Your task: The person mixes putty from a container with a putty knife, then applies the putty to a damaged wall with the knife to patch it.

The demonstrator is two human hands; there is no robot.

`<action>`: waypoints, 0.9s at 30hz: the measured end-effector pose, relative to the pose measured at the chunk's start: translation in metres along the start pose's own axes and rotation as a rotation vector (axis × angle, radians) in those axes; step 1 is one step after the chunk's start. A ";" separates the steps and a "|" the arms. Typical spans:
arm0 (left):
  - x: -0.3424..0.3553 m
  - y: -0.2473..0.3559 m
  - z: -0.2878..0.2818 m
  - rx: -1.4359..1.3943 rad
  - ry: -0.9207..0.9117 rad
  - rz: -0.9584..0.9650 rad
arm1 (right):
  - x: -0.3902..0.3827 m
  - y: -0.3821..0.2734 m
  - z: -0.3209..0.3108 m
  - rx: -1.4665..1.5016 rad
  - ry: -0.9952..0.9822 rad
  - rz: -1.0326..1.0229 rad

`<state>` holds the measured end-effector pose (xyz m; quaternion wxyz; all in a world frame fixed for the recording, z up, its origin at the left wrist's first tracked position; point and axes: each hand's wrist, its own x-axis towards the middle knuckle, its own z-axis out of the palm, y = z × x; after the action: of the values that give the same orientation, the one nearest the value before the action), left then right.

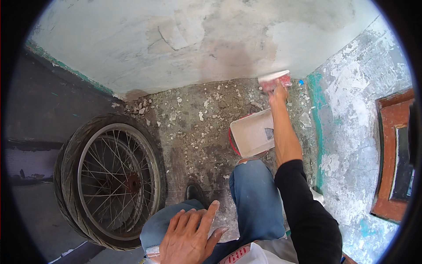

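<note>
My right hand (278, 93) reaches far forward, its fingers closed round a wide putty knife (281, 80) with a red and white blade. The knife is at the foot of the far wall (233, 57), which is patchy pale grey and beige. Whether its edge touches the wall, I cannot tell. Under my right forearm lies a cream rectangular tray (250, 132) with a grey patch inside; a red round rim shows beneath it. Over my left knee, my left hand (189, 233) holds nothing, its fingers stretched out and spread, with pale dust on the fingertips.
Two spoked wheels with tyres (160, 176) lean together on the left by a dark wall (35, 105). Plaster chips (201, 115) litter the floor. To the right stands a peeling wall (347, 149) with a wooden-framed opening (387, 154). A small blue object (301, 82) lies near the corner.
</note>
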<state>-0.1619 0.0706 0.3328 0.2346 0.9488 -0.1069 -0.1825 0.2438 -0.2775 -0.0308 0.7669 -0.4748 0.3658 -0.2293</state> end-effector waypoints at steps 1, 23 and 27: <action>-0.003 0.000 -0.001 0.017 -0.002 -0.019 | -0.005 0.002 0.017 0.155 -0.047 0.122; 0.014 -0.003 -0.004 -0.033 0.045 -0.058 | -0.197 -0.202 0.148 0.403 -0.519 -0.007; 0.012 -0.010 0.000 -0.068 0.078 -0.052 | -0.250 -0.254 0.156 0.479 -0.680 -0.187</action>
<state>-0.1500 0.0754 0.3244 0.2657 0.9492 -0.0666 -0.1551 0.2076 -0.1283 0.3267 0.9084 -0.3631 -0.0163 -0.2068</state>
